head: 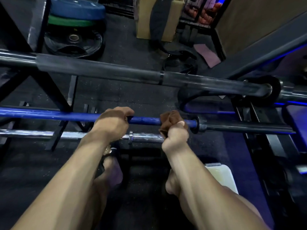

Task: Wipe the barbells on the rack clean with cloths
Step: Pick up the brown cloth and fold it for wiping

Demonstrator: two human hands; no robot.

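Observation:
Three barbells lie across the rack below me. The blue barbell (144, 120) runs through the middle of the view. My left hand (113, 121) grips its shaft from above. My right hand (175, 136) holds a brown cloth (171, 120) wrapped round the blue shaft close to its black collar (200, 125). A chrome barbell (146, 136) lies just nearer to me, partly hidden by both wrists. A thick black barbell (116, 72) sits farther away and higher.
Black rack legs (54, 95) cross at the left. Weight plates (74, 40) are stacked on the floor at the back left, with cardboard boxes (144, 17) beyond. A white box (221, 176) stands on the dark floor by my right foot.

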